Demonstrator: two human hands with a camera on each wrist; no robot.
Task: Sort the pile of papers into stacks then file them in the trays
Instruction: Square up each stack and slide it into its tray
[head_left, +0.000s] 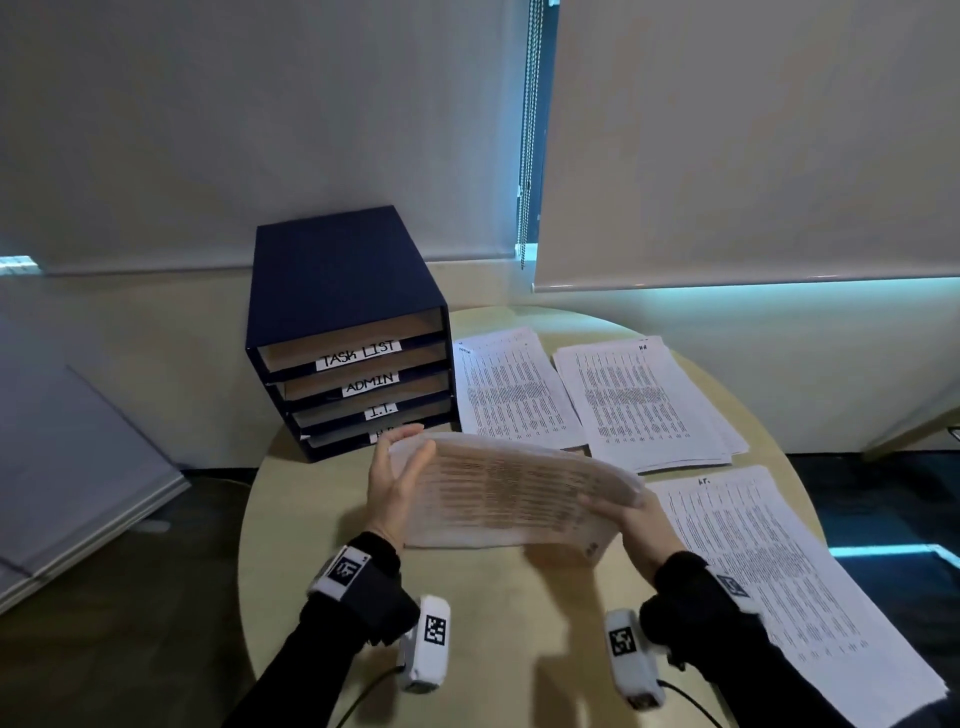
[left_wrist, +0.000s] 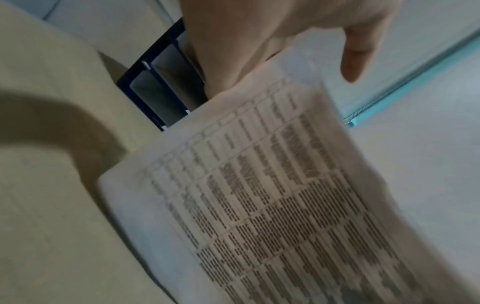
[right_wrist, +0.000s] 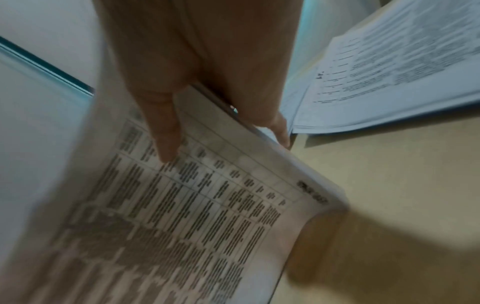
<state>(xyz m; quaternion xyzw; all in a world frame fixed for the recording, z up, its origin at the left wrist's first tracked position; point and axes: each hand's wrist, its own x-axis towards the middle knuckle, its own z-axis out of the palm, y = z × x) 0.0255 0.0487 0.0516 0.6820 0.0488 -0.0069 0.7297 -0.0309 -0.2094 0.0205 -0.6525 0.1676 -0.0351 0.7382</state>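
I hold a bent stack of printed papers (head_left: 509, 493) (left_wrist: 259, 195) (right_wrist: 182, 205) in the air over the round table (head_left: 493, 623), just in front of the navy tray unit (head_left: 332, 291) (left_wrist: 155, 86). My left hand (head_left: 389, 483) (left_wrist: 259, 41) grips its left end, fingers behind the sheets. My right hand (head_left: 639, 519) (right_wrist: 194, 61) pinches the right end, thumb on the printed face. The trays read TASK LIST, ADMIN and I.T.; the held stack hides the lowest label. Three sorted stacks lie on the table: back centre (head_left: 514, 389), back right (head_left: 649, 400), near right (head_left: 779, 582) (right_wrist: 389, 72).
Grey boards (head_left: 78, 467) lean on the floor at the left. Roller blinds and a bead chain (head_left: 527, 156) hang behind the table. The near right stack reaches out over the table's right edge. Bare tabletop shows below the held papers.
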